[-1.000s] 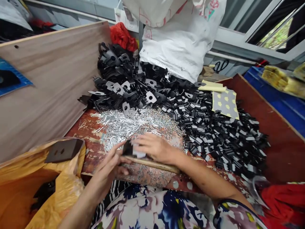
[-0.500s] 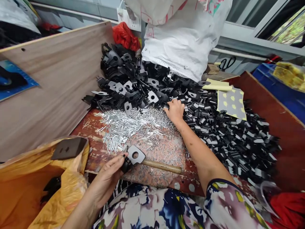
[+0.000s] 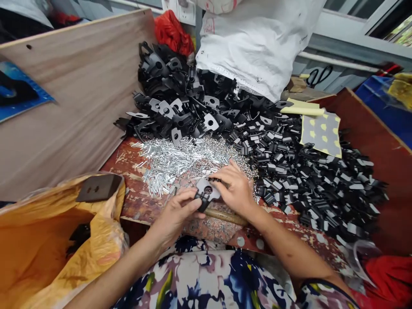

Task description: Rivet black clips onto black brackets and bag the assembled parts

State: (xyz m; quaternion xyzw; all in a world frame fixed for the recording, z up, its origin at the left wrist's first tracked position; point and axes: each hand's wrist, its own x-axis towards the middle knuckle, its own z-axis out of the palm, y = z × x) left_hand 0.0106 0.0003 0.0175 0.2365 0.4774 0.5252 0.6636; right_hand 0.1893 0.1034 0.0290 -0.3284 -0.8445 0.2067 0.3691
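Note:
My left hand (image 3: pixel 178 210) grips a black plastic clip part (image 3: pixel 206 189) with a flat grey plate and a round hole, above the front of the worktable. My right hand (image 3: pixel 236 186) is at the plate's far right side, thumb and fingers pinched on a small dark piece (image 3: pixel 215 179) that they partly cover. Beneath the hands lies a wooden handle (image 3: pixel 227 216); its left end is hidden. Just beyond them is a heap of thin metal pins (image 3: pixel 174 161), with small metal springs (image 3: pixel 222 150) at its right.
Larger black clip parts (image 3: pixel 167 107) are piled at the back left, small black parts (image 3: pixel 289 171) at the right. A wooden board (image 3: pixel 80 86) walls the left side, a brown board (image 3: pixel 380 171) the right. A yellow bag (image 3: pixel 106 227) hangs open at front left. Yellow-dotted sheet (image 3: pixel 322 131) lies on the pile.
My right hand has come back from the edge of the pile to the clip part. My left hand has raised the clip part and moved right. The camera view has shifted slightly.

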